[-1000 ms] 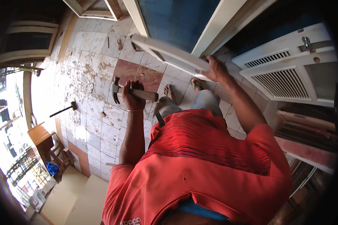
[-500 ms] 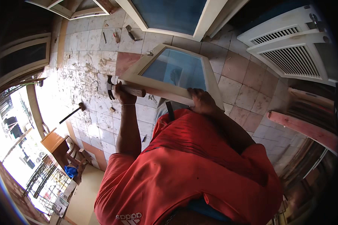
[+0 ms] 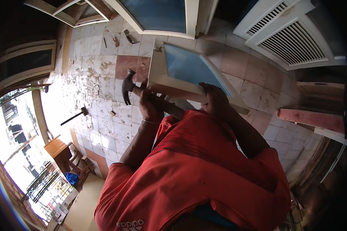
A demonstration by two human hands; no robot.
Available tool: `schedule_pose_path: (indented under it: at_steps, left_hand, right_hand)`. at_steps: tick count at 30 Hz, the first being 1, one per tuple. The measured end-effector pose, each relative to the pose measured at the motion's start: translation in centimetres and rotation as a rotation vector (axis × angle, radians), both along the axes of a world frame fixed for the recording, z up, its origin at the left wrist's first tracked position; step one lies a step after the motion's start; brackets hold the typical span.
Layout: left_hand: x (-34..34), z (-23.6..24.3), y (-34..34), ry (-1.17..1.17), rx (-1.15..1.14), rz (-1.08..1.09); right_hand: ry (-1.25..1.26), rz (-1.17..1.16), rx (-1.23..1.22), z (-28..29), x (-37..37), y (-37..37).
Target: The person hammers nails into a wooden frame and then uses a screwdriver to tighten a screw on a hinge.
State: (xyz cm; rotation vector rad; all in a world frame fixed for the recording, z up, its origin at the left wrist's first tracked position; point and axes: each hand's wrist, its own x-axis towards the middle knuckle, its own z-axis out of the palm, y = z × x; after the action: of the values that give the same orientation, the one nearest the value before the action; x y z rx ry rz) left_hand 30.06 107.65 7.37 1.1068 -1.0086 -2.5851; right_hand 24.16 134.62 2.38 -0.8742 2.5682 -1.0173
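A claw hammer (image 3: 128,87) with a wooden handle is in my left hand (image 3: 150,106), gripped just below its head. The head points up and left, while the handle slants down toward my red shirt. Fingers of that hand lie against the left corner of a cream-framed panel (image 3: 173,89) with blue glass; whether they also grip it I cannot tell. My right hand (image 3: 216,101) is closed over the panel's near edge, thumb on the near side. The panel is tilted in front of me, and a small metal fitting (image 3: 158,47) sits at its far left corner.
On the tiled floor lie a mallet (image 3: 75,116), a small block (image 3: 112,113) and a few hand tools (image 3: 130,37). A larger blue-glazed frame (image 3: 162,34) stands ahead. White louvred panels (image 3: 293,44) lean at the far right, above a reddish board (image 3: 310,116). A wooden chair (image 3: 79,165) stands at left.
My left hand has moved right with the hammer, and its handle now slopes toward me. The panel has turned, its right end dropping nearer me. My right hand has shifted slightly right.
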Motion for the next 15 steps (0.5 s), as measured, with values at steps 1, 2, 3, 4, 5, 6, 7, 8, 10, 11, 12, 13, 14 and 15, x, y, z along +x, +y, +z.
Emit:
schedule_pose_path:
  at_steps: [1, 2, 3, 4, 5, 6, 7, 8, 10, 11, 12, 13, 14, 15]
  left_hand:
    - [0.5, 0.8, 2.0, 0.013, -0.015, -0.048]
    - [1.1, 1.4, 4.0, 0.028, -0.032, -0.096]
    - [1.8, 1.8, 5.9, 0.043, -0.049, -0.143]
    - [2.3, 2.1, 7.3, 0.058, -0.046, -0.18]
    - [2.7, 2.2, 8.8, 0.077, -0.037, -0.223]
    - [3.1, 2.2, 9.6, 0.091, -0.016, -0.248]
    - [3.5, 2.2, 10.4, 0.104, 0.027, -0.212]
    - [3.8, 2.1, 10.9, 0.103, 0.031, -0.206]
    - [4.4, 2.2, 11.1, 0.088, 0.014, -0.206]
    - [4.7, 2.4, 10.9, 0.037, -0.08, -0.216]
    - [4.9, 2.6, 10.4, 0.002, -0.145, -0.24]
    - [5.0, 2.9, 9.9, -0.03, -0.213, -0.262]
    - [5.0, 3.1, 9.3, -0.036, -0.273, -0.29]
    - [5.0, 3.4, 8.7, -0.043, -0.332, -0.314]
  right_hand:
    - [-0.047, -0.017, 0.057, 0.1, 0.4, 1.1]
    - [-0.059, -0.014, 0.074, 0.0, 0.7, 2.5]
    - [-0.055, -0.018, 0.072, -0.1, 1.1, 4.0]
    - [-0.079, -0.031, 0.073, -0.1, 1.8, 5.9]
    - [-0.079, -0.055, 0.057, -0.3, 2.5, 8.1]
    - [-0.094, -0.087, 0.065, -0.5, 3.2, 10.1]
    - [-0.079, -0.124, 0.034, -0.8, 4.2, 12.2]
    - [-0.078, -0.162, 0.022, -1.2, 5.3, 14.1]
    - [-0.049, -0.245, -0.013, -1.8, 8.2, 17.3]
    - [-0.079, -0.299, -0.002, -1.9, 10.0, 18.5]
    - [-0.079, -0.345, -0.017, -2.0, 11.8, 19.6]
    - [-0.078, -0.393, -0.035, -2.0, 13.6, 20.5]
    - [0.0, -0.455, -0.027, -1.9, 15.6, 21.0]
    - [-0.062, -0.536, -0.014, -1.8, 17.6, 21.6]
